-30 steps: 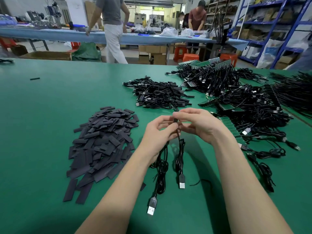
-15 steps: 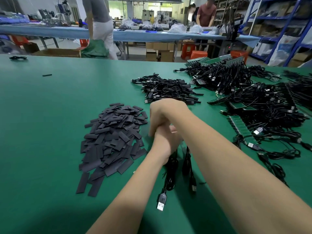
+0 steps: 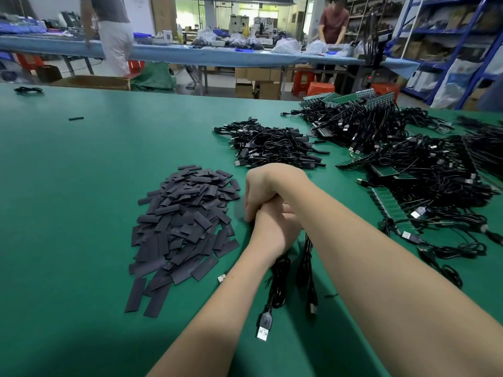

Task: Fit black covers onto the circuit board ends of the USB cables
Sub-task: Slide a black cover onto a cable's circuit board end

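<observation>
Covers (image 3: 185, 224), flat matte black rectangles, sit heaped on my green felt table (image 3: 81, 186). My right hand (image 3: 268, 190) crosses over the left hand (image 3: 275, 232), reaching at the heap's edge; fingers hidden, can't tell its grip. Left one holds glossy USB cables (image 3: 280, 281) dangling toward me. Tangled cable piles (image 3: 272, 145) lie behind.

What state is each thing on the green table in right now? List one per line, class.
Black covers: loose heap, flat on the table.
Held cables: bundled, hanging from left hand.
Right hand: crossed over the left, reaching toward the covers.
Cable pile: tangled, lying untouched.
Circuit-board cables: heaped, boards uncovered.
</observation>
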`<state>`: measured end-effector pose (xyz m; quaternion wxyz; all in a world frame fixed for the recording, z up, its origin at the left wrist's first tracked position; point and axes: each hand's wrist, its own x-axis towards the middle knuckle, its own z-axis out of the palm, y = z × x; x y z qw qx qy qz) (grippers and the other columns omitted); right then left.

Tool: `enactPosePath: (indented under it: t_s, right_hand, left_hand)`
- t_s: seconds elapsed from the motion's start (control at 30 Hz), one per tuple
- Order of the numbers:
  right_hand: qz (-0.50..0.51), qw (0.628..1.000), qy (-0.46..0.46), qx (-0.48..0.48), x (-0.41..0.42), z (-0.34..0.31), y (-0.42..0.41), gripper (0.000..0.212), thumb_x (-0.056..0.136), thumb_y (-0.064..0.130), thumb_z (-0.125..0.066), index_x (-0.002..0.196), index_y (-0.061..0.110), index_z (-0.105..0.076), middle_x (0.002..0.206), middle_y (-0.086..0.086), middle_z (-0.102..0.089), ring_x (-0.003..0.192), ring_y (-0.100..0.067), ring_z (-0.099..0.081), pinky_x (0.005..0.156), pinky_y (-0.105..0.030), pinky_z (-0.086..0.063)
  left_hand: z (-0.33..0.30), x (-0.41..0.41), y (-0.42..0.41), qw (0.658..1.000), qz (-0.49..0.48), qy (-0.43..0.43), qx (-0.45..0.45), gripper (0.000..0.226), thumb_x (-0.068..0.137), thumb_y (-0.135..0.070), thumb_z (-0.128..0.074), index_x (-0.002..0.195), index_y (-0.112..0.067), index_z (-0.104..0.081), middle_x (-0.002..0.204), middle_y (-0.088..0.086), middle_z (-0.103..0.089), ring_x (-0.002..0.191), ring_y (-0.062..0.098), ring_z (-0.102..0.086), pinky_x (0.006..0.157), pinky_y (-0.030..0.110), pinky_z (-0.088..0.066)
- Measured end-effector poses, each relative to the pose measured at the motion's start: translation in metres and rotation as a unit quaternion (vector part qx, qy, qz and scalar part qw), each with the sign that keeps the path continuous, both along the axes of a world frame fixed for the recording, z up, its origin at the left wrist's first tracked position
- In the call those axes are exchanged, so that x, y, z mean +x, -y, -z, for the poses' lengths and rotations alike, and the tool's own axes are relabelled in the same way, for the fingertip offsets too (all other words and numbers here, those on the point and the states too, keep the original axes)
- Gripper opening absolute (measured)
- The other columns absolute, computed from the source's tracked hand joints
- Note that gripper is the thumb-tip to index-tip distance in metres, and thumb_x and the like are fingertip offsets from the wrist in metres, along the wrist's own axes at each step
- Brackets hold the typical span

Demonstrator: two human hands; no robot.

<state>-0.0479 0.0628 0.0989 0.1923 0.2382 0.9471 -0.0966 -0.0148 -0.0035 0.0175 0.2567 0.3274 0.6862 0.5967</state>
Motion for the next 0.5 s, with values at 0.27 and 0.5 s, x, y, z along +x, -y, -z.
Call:
enactPosePath:
  t_s: [0.27, 0.5]
  right_hand:
    - [0.093, 0.933, -0.344, 0.045, 0.051, -0.016, -0.040, 0.017, 0.089, 0.014, -0.068, 0.079, 0.028, -0.070, 0.074, 0.008, -0.064, 0.084, -0.021, -0.066, 0.087, -0.032, -0.056]
    - [0.196, 0.845, -0.406, -0.289, 0.114, 0.021, -0.047, 0.006, 0.093, 0.010, -0.071, 0.088, 0.006, -0.073, 0.076, -0.010, -0.073, 0.060, -0.014, -0.067, 0.058, -0.025, -0.058]
  left_hand:
    - [0.002, -0.012, 0.002, 0.961, -0.009, 0.258, 0.098, 0.013, 0.092, 0.005, -0.062, 0.095, -0.008, -0.061, 0.078, 0.008, -0.068, 0.061, 0.013, -0.064, 0.067, 0.025, -0.055]
    - [-0.002, -0.018, 0.006, 0.914, 0.026, 0.367, 0.170, 0.012, 0.096, 0.005, -0.057, 0.091, -0.006, -0.059, 0.074, 0.006, -0.066, 0.063, 0.012, -0.063, 0.064, 0.020, -0.055]
